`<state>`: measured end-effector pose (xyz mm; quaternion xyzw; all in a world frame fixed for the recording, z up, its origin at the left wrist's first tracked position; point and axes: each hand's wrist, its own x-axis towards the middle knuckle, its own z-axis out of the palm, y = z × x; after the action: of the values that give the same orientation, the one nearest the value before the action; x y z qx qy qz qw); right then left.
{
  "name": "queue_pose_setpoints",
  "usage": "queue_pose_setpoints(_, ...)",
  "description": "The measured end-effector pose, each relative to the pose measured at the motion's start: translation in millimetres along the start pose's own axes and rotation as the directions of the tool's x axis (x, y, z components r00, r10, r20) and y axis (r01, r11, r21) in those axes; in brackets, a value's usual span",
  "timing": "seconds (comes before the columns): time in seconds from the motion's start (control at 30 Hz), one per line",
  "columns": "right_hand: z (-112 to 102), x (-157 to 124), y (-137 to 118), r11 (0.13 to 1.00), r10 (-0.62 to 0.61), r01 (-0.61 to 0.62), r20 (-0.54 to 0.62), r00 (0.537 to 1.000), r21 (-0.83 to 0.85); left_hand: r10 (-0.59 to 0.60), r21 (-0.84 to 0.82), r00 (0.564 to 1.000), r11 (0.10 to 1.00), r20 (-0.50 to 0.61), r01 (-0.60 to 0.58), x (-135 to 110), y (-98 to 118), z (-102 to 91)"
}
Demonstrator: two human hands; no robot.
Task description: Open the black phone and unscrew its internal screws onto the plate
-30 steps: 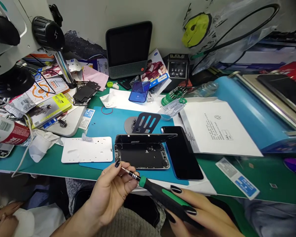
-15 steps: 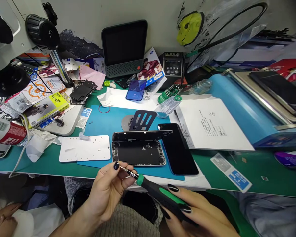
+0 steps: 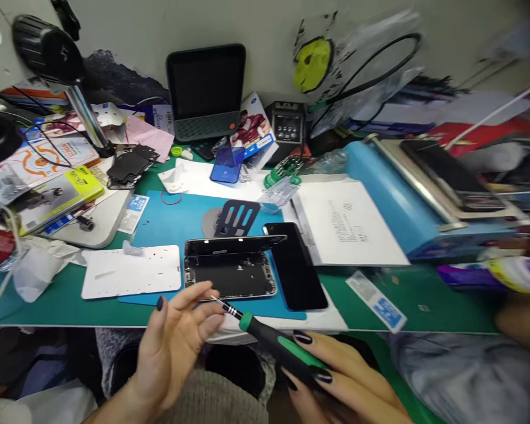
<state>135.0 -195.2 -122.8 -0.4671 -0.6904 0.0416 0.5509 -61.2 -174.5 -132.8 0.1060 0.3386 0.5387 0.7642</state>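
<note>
In my right hand (image 3: 340,377) is a black and green screwdriver (image 3: 282,347), its thin tip pointing up and left. My left hand (image 3: 174,338) is open beside that tip, thumb apart from the fingers; whether a fingertip touches the tip I cannot tell. Just beyond lies an opened phone (image 3: 229,275) with its insides showing, its screen (image 3: 238,242) raised against a black slotted stand (image 3: 238,218). A white board with small holes (image 3: 132,274) is to the left of the phone. A dark phone (image 3: 295,268) lies to its right.
A blue mat (image 3: 168,221) covers part of the green table. Behind stand a dark display (image 3: 205,88) and a green bit holder (image 3: 282,172). White box (image 3: 348,224) and blue machine (image 3: 375,188) are right; microscope post (image 3: 86,115) left. A blurred arm (image 3: 521,327) shows far right.
The thumb of my left hand has lifted away from the screwdriver tip and the hand has opened. The view has swung right, and a blurred arm now shows at the right edge.
</note>
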Motion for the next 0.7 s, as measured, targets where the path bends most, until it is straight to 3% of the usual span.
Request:
queue_pose_setpoints(0.07, -6.9, 6.5, 14.6, 0.999, 0.036, -0.036, -0.016, 0.999, 0.013, 0.251, 0.265, 0.967, 0.930, 0.046, -0.254, 3.8, 11.2, -11.8)
queue_pose_setpoints(0.1, -11.5, 11.6, 22.9, 0.999, 0.039, -0.039, -0.026, 0.999, 0.019, 0.411, 0.436, 0.905, 0.797, 0.114, -0.417, 7.6, 18.3, -18.0)
queue_pose_setpoints(0.13, -16.2, 17.8, 31.1, 0.999, 0.028, -0.027, -0.040, 0.999, 0.024, 0.540, 0.608, 0.815, 0.580, 0.210, -0.542, 12.7, 25.7, -23.6)
queue_pose_setpoints(0.17, -20.6, 24.4, 38.6, 1.000, 0.012, -0.011, -0.051, 0.999, 0.025, 0.614, 0.727, 0.709, 0.302, 0.346, -0.616, 18.7, 33.2, -28.0)
queue_pose_setpoints(0.2, -24.0, 31.2, 45.3, 1.000, 0.000, 0.001, -0.048, 0.999, 0.025, 0.625, 0.769, 0.618, 0.045, 0.476, -0.638, 25.2, 40.1, -30.8)
queue_pose_setpoints(0.23, -26.3, 37.8, 50.9, 1.000, 0.003, -0.002, -0.038, 0.999, 0.022, 0.587, 0.764, 0.567, -0.143, 0.578, -0.630, 31.8, 46.2, -32.1)
queue_pose_setpoints(0.27, -27.4, 43.7, 55.6, 1.000, 0.013, -0.013, -0.021, 1.000, 0.017, 0.534, 0.742, 0.546, -0.271, 0.645, -0.613, 38.1, 51.0, -32.0)
queue_pose_setpoints(0.3, -27.5, 48.8, 59.5, 0.999, 0.035, -0.035, 0.004, 0.999, 0.011, 0.483, 0.722, 0.547, -0.341, 0.684, -0.601, 43.9, 54.3, -30.9)
queue_pose_setpoints(0.4, -24.0, 59.4, 67.8, 0.997, 0.070, -0.067, 0.082, 0.994, -0.036, 0.435, 0.714, 0.567, -0.389, 0.700, -0.583, 56.5, 56.7, -26.2)
queue_pose_setpoints(0.6, -14.5, 70.0, 74.4, 0.995, -0.023, 0.042, 0.211, 0.977, -0.086, 0.508, 0.787, 0.603, -0.346, 0.615, -0.510, 67.0, 53.0, -22.9)
queue_pose_setpoints(0.7, -11.3, 73.7, 74.3, 0.994, -0.021, 0.048, 0.257, 0.966, -0.096, 0.506, 0.777, 0.592, -0.355, 0.627, -0.520, 68.8, 54.4, -20.9)
